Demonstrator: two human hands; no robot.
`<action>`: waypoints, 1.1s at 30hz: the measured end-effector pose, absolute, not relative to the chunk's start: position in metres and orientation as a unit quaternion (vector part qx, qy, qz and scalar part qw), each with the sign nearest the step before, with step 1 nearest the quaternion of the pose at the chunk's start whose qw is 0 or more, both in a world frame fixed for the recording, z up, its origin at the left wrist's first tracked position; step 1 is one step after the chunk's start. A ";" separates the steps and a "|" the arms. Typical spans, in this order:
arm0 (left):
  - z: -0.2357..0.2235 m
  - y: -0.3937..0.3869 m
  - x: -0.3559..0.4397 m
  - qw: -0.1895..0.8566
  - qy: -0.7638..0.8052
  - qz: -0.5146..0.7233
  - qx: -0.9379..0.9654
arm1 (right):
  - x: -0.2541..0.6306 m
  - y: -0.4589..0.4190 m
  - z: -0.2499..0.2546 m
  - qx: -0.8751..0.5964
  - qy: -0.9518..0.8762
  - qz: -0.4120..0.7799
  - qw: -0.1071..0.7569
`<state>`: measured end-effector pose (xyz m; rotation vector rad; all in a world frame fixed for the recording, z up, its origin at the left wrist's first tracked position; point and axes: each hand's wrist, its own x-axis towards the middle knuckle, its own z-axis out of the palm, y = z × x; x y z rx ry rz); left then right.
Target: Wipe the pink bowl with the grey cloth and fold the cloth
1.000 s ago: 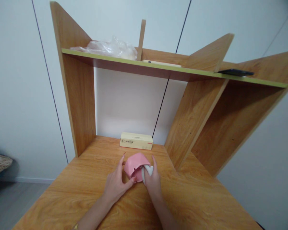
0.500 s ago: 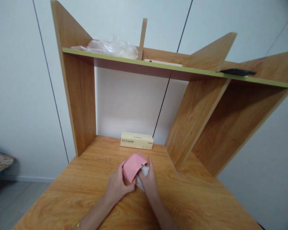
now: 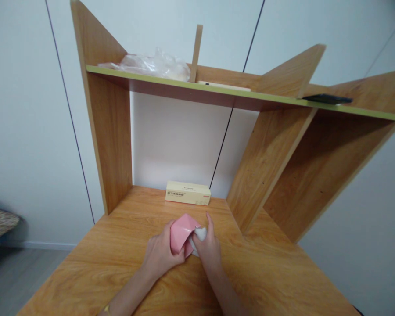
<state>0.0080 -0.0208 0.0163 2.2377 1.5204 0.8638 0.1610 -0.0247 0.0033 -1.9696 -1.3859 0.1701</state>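
My left hand [image 3: 160,254] is closed around the left side of a pink faceted bowl [image 3: 182,230], which is tilted with its opening turned to the right. My right hand [image 3: 209,253] pinches a white cloth [image 3: 201,233] against the bowl's rim, thumb toward the inside and index finger stretched up. Part of the cloth hangs below the rim, between the two hands. Both hands are above the wooden desk [image 3: 145,294]. Most of the bowl's inside is hidden from me.
A long cream box [image 3: 188,193] stands at the back of the desk against the wall. Above it runs a shelf [image 3: 217,94] bearing a clear plastic bag [image 3: 154,66] and a flat black object [image 3: 327,99]. Wooden uprights [image 3: 270,162] border the desk's right side.
The bowl has turned a little in my left hand, bringing more of its pink inner side into view. My right hand has shifted slightly right with the cloth, its index finger lifting off the bowl.
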 end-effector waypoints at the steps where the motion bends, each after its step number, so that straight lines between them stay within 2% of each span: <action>1: 0.017 -0.021 0.008 0.147 0.529 0.299 0.781 | 0.161 -0.025 0.003 -0.764 -0.541 0.056 0.348; 7: 0.024 -0.023 0.006 0.137 0.520 0.292 0.791 | 0.165 -0.025 -0.001 -0.748 -0.578 -0.004 0.327; 18: 0.035 -0.027 0.005 0.129 0.496 0.301 0.804 | 0.171 -0.023 -0.006 -0.643 -0.646 -0.035 0.410; 33: 0.027 -0.024 0.003 0.143 0.443 0.315 0.827 | 0.170 -0.026 -0.005 -0.660 -0.626 0.035 0.414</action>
